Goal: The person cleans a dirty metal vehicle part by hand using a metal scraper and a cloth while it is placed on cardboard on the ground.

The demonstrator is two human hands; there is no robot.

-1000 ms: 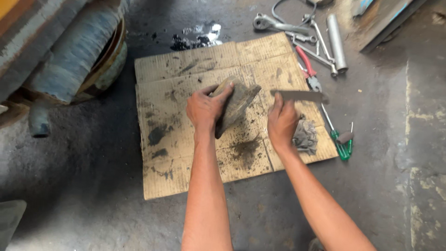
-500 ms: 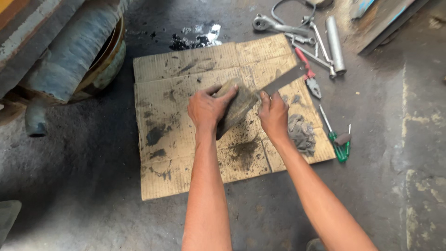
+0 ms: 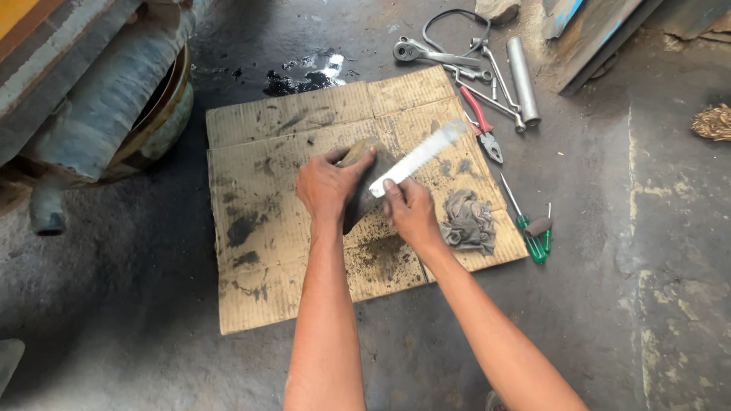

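Head view, looking down at a concrete floor (image 3: 655, 251). Flattened cardboard sheet (image 3: 259, 152), stained with dark grease and grit, lies on it.

Left hand (image 3: 327, 186) is closed over the top of a dark, grimy curved block (image 3: 364, 199), fingers wrapped across its upper edge, holding it tilted on edge on the cardboard near the sheet's middle.

Right hand (image 3: 410, 209) is clenched around the lower end of a flat metal blade (image 3: 419, 156). Blade runs up and to the right from the fist, blurred along its length; its lower part lies against the block's right face.

Loose dark debris is scattered on the cardboard just below the block.

Grey rag (image 3: 466, 221) lies crumpled on the cardboard, just right of the right hand. Green-handled screwdrivers (image 3: 533, 240) lie off the sheet's right edge. Red-handled pliers (image 3: 481, 125) sit at the upper right corner, beside a cluster of wrenches (image 3: 487, 76) and a metal tube (image 3: 523, 80). Ratchet handle (image 3: 422, 53) lies above the sheet.

Dark oil patch (image 3: 297, 80) is on the floor past the top edge. Large rusty machine part (image 3: 114, 99) fills the upper left.
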